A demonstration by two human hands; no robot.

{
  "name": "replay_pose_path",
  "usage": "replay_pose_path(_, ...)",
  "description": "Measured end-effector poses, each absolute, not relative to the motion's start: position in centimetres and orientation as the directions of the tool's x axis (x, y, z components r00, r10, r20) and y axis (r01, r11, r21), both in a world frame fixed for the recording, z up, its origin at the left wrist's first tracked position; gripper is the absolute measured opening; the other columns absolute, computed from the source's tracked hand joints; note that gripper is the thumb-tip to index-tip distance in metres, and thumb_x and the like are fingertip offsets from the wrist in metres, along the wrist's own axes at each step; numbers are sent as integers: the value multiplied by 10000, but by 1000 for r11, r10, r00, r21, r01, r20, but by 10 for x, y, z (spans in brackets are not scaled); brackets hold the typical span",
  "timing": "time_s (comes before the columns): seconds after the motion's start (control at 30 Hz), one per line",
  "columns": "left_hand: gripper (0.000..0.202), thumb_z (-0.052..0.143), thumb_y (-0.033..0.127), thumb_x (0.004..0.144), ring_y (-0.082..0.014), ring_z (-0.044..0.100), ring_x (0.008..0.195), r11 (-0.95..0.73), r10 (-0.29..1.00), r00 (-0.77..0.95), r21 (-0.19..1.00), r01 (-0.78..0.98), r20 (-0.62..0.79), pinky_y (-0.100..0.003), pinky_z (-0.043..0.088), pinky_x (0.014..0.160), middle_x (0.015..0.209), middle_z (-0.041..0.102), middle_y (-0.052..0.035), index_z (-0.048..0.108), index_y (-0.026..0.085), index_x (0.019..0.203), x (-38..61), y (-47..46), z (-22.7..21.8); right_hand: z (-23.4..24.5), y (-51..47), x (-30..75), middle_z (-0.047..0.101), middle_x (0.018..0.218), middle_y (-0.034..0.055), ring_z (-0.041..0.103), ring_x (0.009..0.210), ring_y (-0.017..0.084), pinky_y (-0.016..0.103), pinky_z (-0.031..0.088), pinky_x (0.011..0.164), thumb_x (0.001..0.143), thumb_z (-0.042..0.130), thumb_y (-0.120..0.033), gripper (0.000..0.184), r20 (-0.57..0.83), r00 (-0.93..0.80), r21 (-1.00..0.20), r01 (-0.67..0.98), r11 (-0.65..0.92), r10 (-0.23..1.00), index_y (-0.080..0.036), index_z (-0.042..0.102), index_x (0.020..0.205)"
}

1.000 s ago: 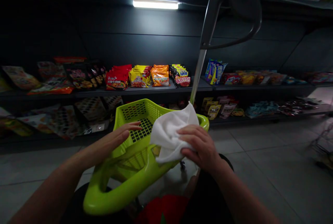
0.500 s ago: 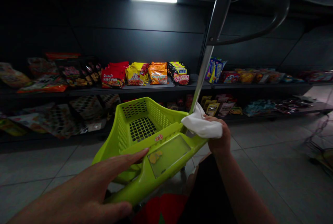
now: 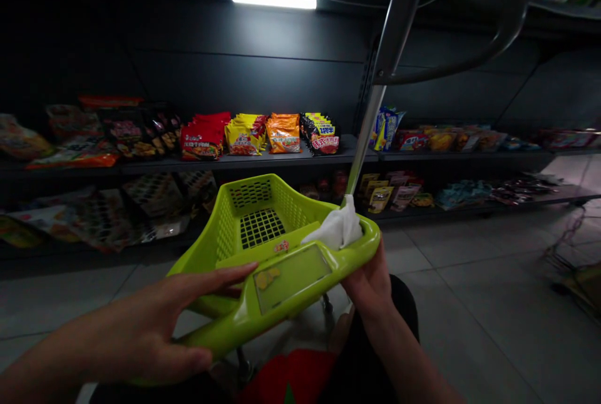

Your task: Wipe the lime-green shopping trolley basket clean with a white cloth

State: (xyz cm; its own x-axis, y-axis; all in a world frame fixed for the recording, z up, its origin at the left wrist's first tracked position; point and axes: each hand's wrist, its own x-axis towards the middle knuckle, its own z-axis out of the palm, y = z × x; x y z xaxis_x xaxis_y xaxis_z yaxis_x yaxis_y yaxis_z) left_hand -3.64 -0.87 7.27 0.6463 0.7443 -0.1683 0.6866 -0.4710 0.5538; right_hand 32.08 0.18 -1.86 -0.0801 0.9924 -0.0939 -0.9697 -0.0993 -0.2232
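Observation:
A lime-green shopping cart (image 3: 206, 253) with a perforated basket stands in front of me, tilted in my view. My left hand (image 3: 136, 322) grips the left end of its push handle (image 3: 224, 329), fingers over the top and thumb below. My right hand (image 3: 373, 285) reaches up from under the handle's right end. A crumpled white cloth (image 3: 335, 230) pokes up through the handle's opening above that hand, against the green plastic. The right fingertips are hidden behind the handle and the cloth. A clear panel (image 3: 293, 275) with a yellow picture sits in the handle's middle.
A dark shelf (image 3: 253, 163) runs across behind the cart, with red (image 3: 204, 136), yellow (image 3: 244, 134) and orange snack packets (image 3: 284, 133). Low packets (image 3: 380, 197) lie beneath. A metal pole (image 3: 366, 134) with a dark looped top rises beside the cart. Grey tiles (image 3: 474, 291) cover the floor.
My right hand has moved from the outside of the handle's right end to underneath it, carrying the white cloth left into the handle's opening. My left hand has shifted slightly left.

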Motion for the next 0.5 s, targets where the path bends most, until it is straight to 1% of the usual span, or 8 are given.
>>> replay_pose_path(0.1,941,757,312,713,-297,666,1214,-449,739,646,578,682,-188,-347,569,994,1468,602,-19,352,409,1556,-35,-12,76,-14,6,312,762,1176,-8,606,1272,180,410,339,1213,919,604,-601,479,-10,-47,-221,-974,-48,999,-281,682,1267)
replay_pose_path(0.13,945,756,304,712,-291,664,1217,-446,737,647,579,682,-195,-340,564,1001,1476,595,-19,350,404,1559,-35,-13,77,-17,5,311,755,1196,-7,589,1293,182,412,309,1229,897,624,-625,507,12,-43,-234,-971,-39,999,-288,681,1271)
replay_pose_path(0.17,949,758,302,710,-287,661,1222,-447,733,650,577,683,-200,-337,557,1013,1483,588,-16,347,402,1560,-36,-13,79,-22,3,311,750,1209,-5,587,1296,181,408,304,1232,881,636,-643,523,23,-44,-254,-967,-37,999,-291,685,1265)
replay_pose_path(0.23,952,762,307,705,-283,659,1226,-462,723,660,567,682,-206,-339,543,1035,1480,591,-8,352,405,1558,-39,-12,83,-34,-6,313,750,1209,0,619,1256,180,401,360,1201,864,636,-675,533,2,-49,-311,-949,-46,999,-290,704,1226)
replay_pose_path(0.3,939,766,320,703,-281,664,1216,-488,700,683,557,672,-209,-341,538,1042,1452,617,1,369,409,1550,-43,-10,88,-42,-16,315,762,1176,3,667,1184,197,415,459,1124,846,616,-723,551,-54,-30,-384,-922,-48,998,-297,724,1177)
replay_pose_path(0.4,866,759,375,729,-278,670,1201,-539,673,713,529,656,-198,-332,536,1036,1419,644,17,421,394,1526,-47,-5,91,-44,-29,310,778,1114,17,709,1106,246,449,563,986,836,557,-786,588,-124,64,-515,-857,-9,990,-313,742,1132)
replay_pose_path(0.43,824,748,407,745,-275,669,1199,-554,680,711,512,657,-177,-328,533,1036,1417,645,30,449,383,1512,-48,-3,90,-42,-32,305,779,1108,20,714,1095,255,451,578,955,845,537,-788,590,-131,107,-558,-830,17,986,-319,738,1141)
replay_pose_path(0.5,709,715,485,772,-264,677,1173,-564,747,662,474,676,-55,-315,529,1030,1385,662,78,538,370,1449,-51,3,87,-36,-37,288,771,1133,19,710,1106,249,444,582,949,879,490,-775,585,-120,197,-615,-784,83,973,-339,712,1200)
